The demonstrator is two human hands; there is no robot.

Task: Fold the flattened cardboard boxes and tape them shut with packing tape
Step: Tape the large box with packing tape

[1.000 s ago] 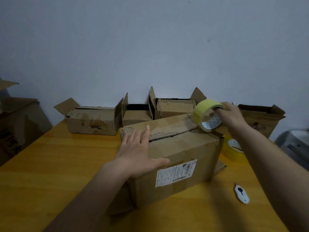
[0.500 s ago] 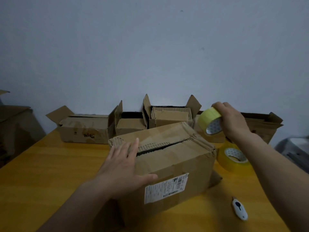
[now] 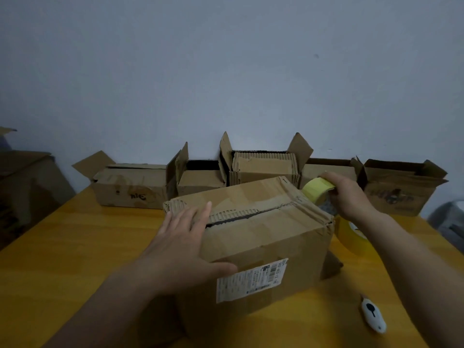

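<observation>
A brown cardboard box (image 3: 266, 237) with a white shipping label stands in the middle of the yellow table (image 3: 62, 247). Its top flaps are folded down with a dark gap along the seam. My left hand (image 3: 183, 244) lies flat on the box's left top corner, fingers straight, thumb on the front face. My right hand (image 3: 347, 194) grips a pale yellow tape roll (image 3: 316, 190) just past the box's far right top edge. A second, larger yellow tape roll (image 3: 350, 238) lies on the table beneath my right forearm, partly hidden.
Several open cardboard boxes (image 3: 130, 185) line the wall at the back of the table. A white box cutter (image 3: 373, 316) lies near the front right. More cardboard (image 3: 25, 187) stands off the table's left edge, and a grey object (image 3: 449, 219) sits at far right.
My right hand has brought the tape roll down from above the box to its far right top edge. The left hand stays pressed on the box.
</observation>
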